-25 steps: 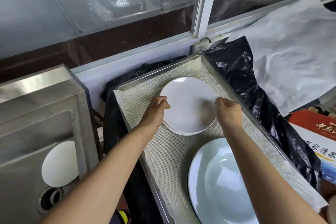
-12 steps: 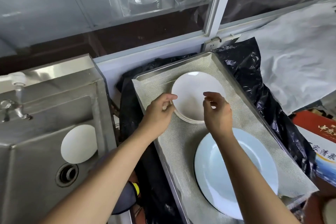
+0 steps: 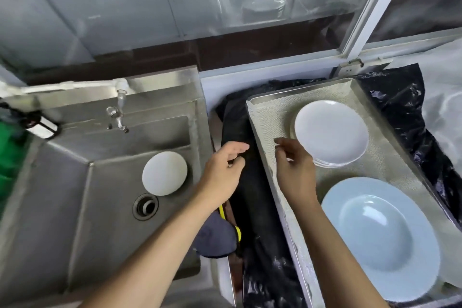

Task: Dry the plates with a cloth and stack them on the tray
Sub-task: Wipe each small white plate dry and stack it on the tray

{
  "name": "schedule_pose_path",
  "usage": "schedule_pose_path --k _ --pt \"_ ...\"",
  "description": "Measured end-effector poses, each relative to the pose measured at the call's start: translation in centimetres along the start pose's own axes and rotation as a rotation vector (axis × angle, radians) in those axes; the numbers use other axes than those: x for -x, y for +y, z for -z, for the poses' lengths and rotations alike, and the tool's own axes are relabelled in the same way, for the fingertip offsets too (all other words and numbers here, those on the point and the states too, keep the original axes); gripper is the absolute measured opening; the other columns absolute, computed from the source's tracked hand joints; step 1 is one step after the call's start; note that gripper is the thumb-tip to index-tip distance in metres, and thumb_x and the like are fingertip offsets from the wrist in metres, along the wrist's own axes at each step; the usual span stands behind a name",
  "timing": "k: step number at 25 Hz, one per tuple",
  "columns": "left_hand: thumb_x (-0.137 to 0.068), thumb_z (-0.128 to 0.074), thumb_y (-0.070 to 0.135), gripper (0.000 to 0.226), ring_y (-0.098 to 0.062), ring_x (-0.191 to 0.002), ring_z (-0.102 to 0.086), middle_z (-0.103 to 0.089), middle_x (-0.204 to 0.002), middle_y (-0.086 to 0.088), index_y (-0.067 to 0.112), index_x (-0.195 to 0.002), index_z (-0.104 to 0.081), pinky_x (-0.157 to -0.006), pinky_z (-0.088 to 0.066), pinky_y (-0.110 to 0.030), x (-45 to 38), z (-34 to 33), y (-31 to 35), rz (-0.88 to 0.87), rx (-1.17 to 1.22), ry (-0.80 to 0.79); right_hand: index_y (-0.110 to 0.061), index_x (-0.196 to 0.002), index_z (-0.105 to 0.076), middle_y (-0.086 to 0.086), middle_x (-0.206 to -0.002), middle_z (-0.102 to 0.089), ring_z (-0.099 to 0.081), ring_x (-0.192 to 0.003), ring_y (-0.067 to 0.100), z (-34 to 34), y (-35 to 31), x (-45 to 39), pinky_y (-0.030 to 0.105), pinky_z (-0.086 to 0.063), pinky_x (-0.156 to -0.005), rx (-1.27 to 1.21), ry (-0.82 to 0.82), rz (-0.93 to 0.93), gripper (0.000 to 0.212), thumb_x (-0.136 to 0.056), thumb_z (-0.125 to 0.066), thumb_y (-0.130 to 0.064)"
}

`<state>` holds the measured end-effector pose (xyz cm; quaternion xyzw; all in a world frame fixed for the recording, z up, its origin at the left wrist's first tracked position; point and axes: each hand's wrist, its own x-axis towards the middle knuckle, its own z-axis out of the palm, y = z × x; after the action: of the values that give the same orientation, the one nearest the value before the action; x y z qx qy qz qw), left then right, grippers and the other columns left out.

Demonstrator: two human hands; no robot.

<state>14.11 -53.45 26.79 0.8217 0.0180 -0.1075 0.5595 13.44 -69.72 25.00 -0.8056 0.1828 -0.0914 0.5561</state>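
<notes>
Both hands have come off the small white plates since a second ago, drawing back leftward. Left hand (image 3: 226,170) hangs loosely open over the dark gap between sink (image 3: 75,182) and tray (image 3: 262,117), holding nothing; right hand (image 3: 295,160), fingers relaxed and empty, hovers at the tray's left edge. One stack of small plates (image 3: 331,131) and one large pale-blue plate (image 3: 380,237) sit on the tray. One more white plate (image 3: 164,173) lies in the sink.

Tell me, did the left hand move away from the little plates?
Yes. The left hand left the stack of small plates and now hangs beyond the tray edge, toward the sink.
</notes>
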Motion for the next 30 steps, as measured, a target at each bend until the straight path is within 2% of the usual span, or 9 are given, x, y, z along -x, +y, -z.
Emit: schedule_pose_path --k 3,6,10,13,15,17,19,23,30 --pt "-0.098 -0.050 0.005 0.037 0.001 -0.117 -0.059 -0.068 -0.119 0.018 0.036 -0.109 -0.066 -0.099 -0.043 -0.016 1.6 3.9 -1.3 0.002 0.019 0.034 -0.021 -0.112 -0.072 -0.008 -0.104 -0.073 -0.067 -0.095 0.008 -3.4 -1.2 2.2 0.025 -0.050 -0.087 -0.001 -0.044 0.010 0.022 -0.097 -0.057 -0.013" --pt "-0.097 -0.051 0.002 0.039 0.000 -0.116 -0.060 -0.069 -0.116 0.017 0.037 -0.106 -0.065 -0.100 -0.044 -0.018 2.8 8.0 -2.9 -0.011 0.025 0.053 -0.020 -0.112 -0.072 -0.005 -0.107 -0.074 -0.068 -0.102 0.014 -7.0 -2.5 4.4 0.031 -0.051 -0.094 0.000 -0.068 0.013 0.022 -0.097 -0.057 -0.013" --pt "-0.095 -0.050 -0.003 0.040 0.001 -0.109 -0.062 -0.069 -0.110 0.018 0.033 -0.103 -0.066 -0.090 -0.041 -0.004 4.5 14.6 -5.5 -0.016 0.057 0.086 -0.022 -0.110 -0.072 -0.009 -0.101 -0.074 -0.068 -0.093 0.005 -12.5 -4.8 8.2 0.009 -0.046 -0.078 0.004 -0.099 0.013 0.022 -0.096 -0.057 -0.013" --pt "-0.096 -0.049 -0.003 0.032 -0.002 -0.110 -0.063 -0.070 -0.113 0.011 0.017 -0.111 -0.069 -0.088 -0.040 -0.003 5.5 20.1 -8.2 0.001 0.063 0.104 -0.022 -0.109 -0.072 -0.011 -0.095 -0.073 -0.066 -0.082 -0.003 -17.4 -6.1 11.2 0.008 -0.045 -0.071 -0.002 -0.102 -0.021 0.021 -0.098 -0.057 -0.013" --pt "-0.097 -0.049 0.000 0.031 -0.001 -0.111 -0.062 -0.069 -0.118 0.011 0.016 -0.115 -0.069 -0.091 -0.042 -0.007 5.9 23.7 -10.3 0.008 0.053 0.099 -0.018 -0.108 -0.073 -0.008 -0.095 -0.075 -0.065 -0.081 -0.006 -20.9 -6.9 13.1 0.005 -0.044 -0.070 -0.005 -0.085 -0.034 0.020 -0.098 -0.057 -0.010" --pt "-0.098 -0.050 0.002 0.031 0.001 -0.112 -0.062 -0.070 -0.119 0.012 0.019 -0.115 -0.069 -0.094 -0.044 -0.011 6.2 27.0 -12.7 0.018 0.050 0.087 -0.012 -0.109 -0.073 -0.001 -0.099 -0.075 -0.068 -0.090 0.004 -24.4 -7.2 14.8 0.014 -0.049 -0.079 0.000 -0.071 -0.041 0.022 -0.097 -0.057 -0.005" --pt "-0.098 -0.051 0.002 0.030 0.002 -0.112 -0.063 -0.070 -0.118 0.012 0.022 -0.112 -0.068 -0.089 -0.047 -0.010 6.5 29.5 -15.0 0.033 0.072 0.074 -0.013 -0.110 -0.073 -0.002 -0.099 -0.075 -0.068 -0.093 0.011 -27.1 -7.5 16.1 0.024 -0.051 -0.084 0.035 -0.076 -0.045 0.023 -0.096 -0.057 -0.005" --pt "-0.098 -0.053 0.000 0.031 0.001 -0.112 -0.064 -0.071 -0.117 0.013 0.023 -0.111 -0.068 -0.098 -0.046 -0.017 6.6 32.6 -19.3 0.057 0.099 0.070 -0.024 -0.105 -0.071 -0.017 -0.088 -0.070 -0.061 -0.079 -0.010 -30.4 -7.0 17.4 0.003 -0.041 -0.069 0.103 -0.075 -0.056 0.023 -0.094 -0.059 -0.008" --pt "-0.098 -0.053 0.000 0.031 0.006 -0.110 -0.063 -0.071 -0.114 0.013 0.023 -0.112 -0.068 -0.090 -0.043 -0.004 4.0 32.4 -27.2 0.151 0.145 0.110 -0.033 -0.105 -0.071 -0.019 -0.091 -0.071 -0.061 -0.084 -0.008 -35.1 -1.0 15.4 0.002 -0.040 -0.064 0.167 -0.139 -0.176 0.022 -0.097 -0.059 -0.016"
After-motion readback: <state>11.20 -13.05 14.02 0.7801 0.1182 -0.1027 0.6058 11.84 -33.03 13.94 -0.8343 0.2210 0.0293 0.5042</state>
